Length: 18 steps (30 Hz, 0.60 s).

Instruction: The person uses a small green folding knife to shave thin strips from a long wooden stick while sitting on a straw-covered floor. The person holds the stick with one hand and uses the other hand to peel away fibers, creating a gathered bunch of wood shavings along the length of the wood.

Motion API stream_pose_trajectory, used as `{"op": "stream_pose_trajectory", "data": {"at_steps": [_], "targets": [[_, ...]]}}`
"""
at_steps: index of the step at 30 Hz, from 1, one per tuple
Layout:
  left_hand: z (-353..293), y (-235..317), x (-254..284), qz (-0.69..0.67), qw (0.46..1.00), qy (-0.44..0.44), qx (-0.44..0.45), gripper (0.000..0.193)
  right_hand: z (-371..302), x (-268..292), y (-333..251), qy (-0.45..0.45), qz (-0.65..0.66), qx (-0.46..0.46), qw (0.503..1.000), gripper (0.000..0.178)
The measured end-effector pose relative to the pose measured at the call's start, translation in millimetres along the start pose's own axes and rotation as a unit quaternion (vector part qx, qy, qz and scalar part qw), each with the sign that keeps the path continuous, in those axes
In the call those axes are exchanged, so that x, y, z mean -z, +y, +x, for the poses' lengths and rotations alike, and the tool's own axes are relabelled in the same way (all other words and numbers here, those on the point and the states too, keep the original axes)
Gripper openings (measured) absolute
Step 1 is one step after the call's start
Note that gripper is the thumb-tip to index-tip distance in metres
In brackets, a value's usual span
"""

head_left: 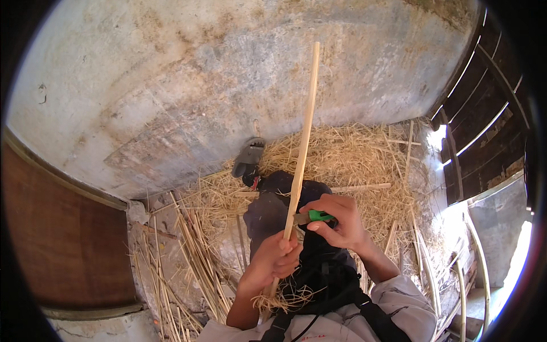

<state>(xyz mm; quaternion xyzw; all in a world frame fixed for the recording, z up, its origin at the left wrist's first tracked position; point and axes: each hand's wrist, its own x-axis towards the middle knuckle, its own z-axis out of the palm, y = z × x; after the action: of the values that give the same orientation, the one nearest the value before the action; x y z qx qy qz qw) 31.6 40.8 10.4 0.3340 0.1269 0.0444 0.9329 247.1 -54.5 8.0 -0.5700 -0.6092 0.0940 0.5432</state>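
A long pale strip of split bamboo or wood [305, 137] rises from my lap, tilted a little to the right at its top. My left hand [274, 259] is wrapped round its lower part. In my right hand [337, 221] is a knife with a green and black handle [321, 216]; its short blade [301, 219] meets the strip just above my left hand. Curled shavings [285, 300] hang at the strip's lower end, below my left hand. My fingers hide part of the knife's handle.
Straw-like shavings [347, 154] cover the floor ahead. Long thin strips [196, 256] lie in a bundle at the left. A stained wall [228, 85] stands in front, a brown panel [62, 228] at the left, dark slatted boards [484, 125] at the right. My shoe [249, 158] rests near the wall.
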Motion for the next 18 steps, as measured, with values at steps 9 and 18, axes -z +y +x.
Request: {"op": "stream_pose_trajectory", "data": {"at_steps": [9,18], "targets": [[-3,4,-12,0.051,0.997,0.057,0.019,0.041,7,4,-11,0.035,-0.143,0.058,0.987,0.037],[-3,3,-8,0.049,0.997,0.047,0.039,0.045,8,3,-18,0.064,-0.202,0.059,0.976,0.039]]}}
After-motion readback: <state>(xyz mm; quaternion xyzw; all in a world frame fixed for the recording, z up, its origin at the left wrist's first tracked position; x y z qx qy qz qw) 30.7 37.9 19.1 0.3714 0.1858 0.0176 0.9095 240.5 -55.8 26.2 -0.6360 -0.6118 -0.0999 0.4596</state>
